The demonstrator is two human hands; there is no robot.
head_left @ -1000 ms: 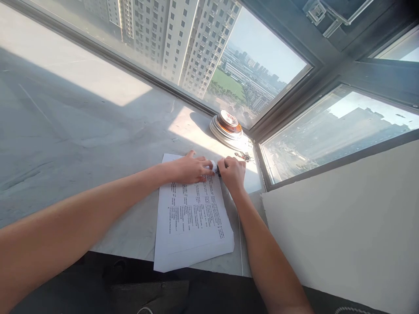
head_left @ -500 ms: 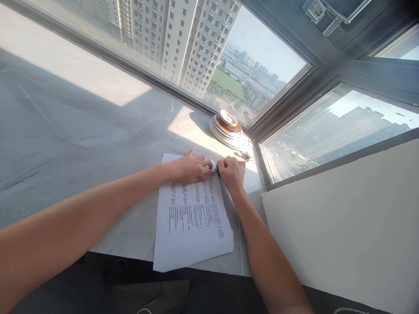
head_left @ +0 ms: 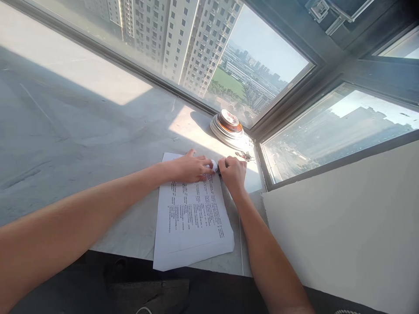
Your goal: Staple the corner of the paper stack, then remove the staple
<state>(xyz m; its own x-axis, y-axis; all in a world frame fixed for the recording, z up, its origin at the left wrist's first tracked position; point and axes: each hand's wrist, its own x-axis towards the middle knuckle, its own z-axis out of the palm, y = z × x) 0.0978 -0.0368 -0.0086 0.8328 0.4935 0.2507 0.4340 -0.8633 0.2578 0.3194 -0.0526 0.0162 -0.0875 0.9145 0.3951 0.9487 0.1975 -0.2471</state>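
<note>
A printed sheet of paper [head_left: 193, 235], perhaps several together, lies on the grey stone ledge, its near end jutting past the front edge. My left hand [head_left: 190, 168] rests palm down across its upper part, fingers bent and apart, their tips near the right edge. There a bit of the paper [head_left: 214, 165] is curled up between my hands. My right hand [head_left: 234, 171] is closed just beyond that edge. Its fingers pinch a small dark object [head_left: 219, 168], mostly hidden, whose kind I cannot make out.
Behind my hands stands a stack of round spools [head_left: 227, 126], white with an orange one near the top. A bunch of keys [head_left: 245, 155] lies beside it. Window frames [head_left: 258, 131] meet at the corner, and a white wall panel [head_left: 340, 218] rises on the right.
The curled bit of paper between my hands shows slightly more. Both hands stay in nearly the same place, and the view has shifted a little.
</note>
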